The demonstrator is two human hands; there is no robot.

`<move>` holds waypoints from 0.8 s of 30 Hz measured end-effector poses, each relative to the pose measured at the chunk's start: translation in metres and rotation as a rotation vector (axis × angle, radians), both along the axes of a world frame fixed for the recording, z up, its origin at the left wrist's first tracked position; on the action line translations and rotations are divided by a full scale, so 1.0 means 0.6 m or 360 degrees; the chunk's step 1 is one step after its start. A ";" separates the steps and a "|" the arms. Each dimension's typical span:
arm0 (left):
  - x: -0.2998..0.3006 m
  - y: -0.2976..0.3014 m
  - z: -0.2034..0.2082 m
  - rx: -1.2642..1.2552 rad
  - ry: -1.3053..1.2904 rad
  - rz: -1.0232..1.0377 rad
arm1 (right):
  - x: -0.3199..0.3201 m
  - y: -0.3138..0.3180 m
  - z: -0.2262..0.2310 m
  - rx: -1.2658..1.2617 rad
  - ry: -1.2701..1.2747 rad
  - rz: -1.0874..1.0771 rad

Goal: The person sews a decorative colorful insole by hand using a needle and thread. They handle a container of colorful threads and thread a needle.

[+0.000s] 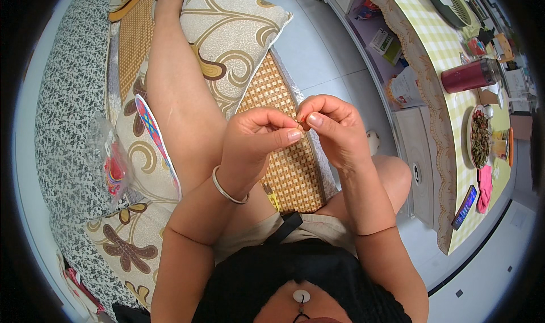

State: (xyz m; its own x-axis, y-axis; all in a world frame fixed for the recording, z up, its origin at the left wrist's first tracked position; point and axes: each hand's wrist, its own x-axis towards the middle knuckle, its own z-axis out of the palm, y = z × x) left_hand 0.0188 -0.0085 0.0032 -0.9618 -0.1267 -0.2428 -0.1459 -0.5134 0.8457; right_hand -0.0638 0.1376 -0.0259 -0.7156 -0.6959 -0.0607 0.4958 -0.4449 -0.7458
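In front of my lap, both hands meet with the fingertips almost touching. My left hand (262, 131) is closed in a pinch of thumb and forefinger; what lies between them is too small to name. Thumb and forefinger of my right hand (336, 131) pinch a small red-orange thing (305, 122), mostly hidden by the fingers. An insole with a bright pink and blue pattern (152, 131) leans on its edge against my left leg. Left of it lies a clear plastic bag (113, 167) with red and many-coloured strands inside.
Patterned cushions (238, 22) and a woven mat (289, 169) cover the seat. Something yellow (272, 198) lies by my lap. On the right, a checked-cloth table (417, 7) bears a dark red flask (468, 76), a plate of dried pieces (471, 147), a phone (464, 207) and a pink cloth (484, 189).
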 end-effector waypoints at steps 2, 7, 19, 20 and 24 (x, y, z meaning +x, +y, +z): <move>0.000 0.002 0.001 -0.0040 0.0002 0.0020 | 0.001 0.001 0.007 -0.0013 -0.0042 0.0012; 0.000 0.012 -0.007 -0.0222 0.0042 0.0103 | 0.009 -0.003 0.004 0.0020 0.0126 -0.0031; 0.001 0.003 -0.002 -0.0016 0.0045 0.0012 | 0.002 0.003 0.006 0.0175 0.0163 -0.0084; 0.001 0.002 -0.003 -0.0010 0.0048 0.0008 | 0.003 0.003 0.006 0.0170 0.0157 -0.0094; 0.001 0.001 -0.006 0.0021 0.0045 -0.0008 | 0.004 0.001 0.003 0.0157 0.0149 -0.0096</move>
State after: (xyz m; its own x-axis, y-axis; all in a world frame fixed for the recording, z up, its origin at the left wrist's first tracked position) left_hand 0.0195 -0.0078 -0.0003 -0.9688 -0.1190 -0.2175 -0.1248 -0.5240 0.8425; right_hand -0.0616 0.1381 -0.0240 -0.7615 -0.6456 -0.0578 0.3967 -0.3937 -0.8292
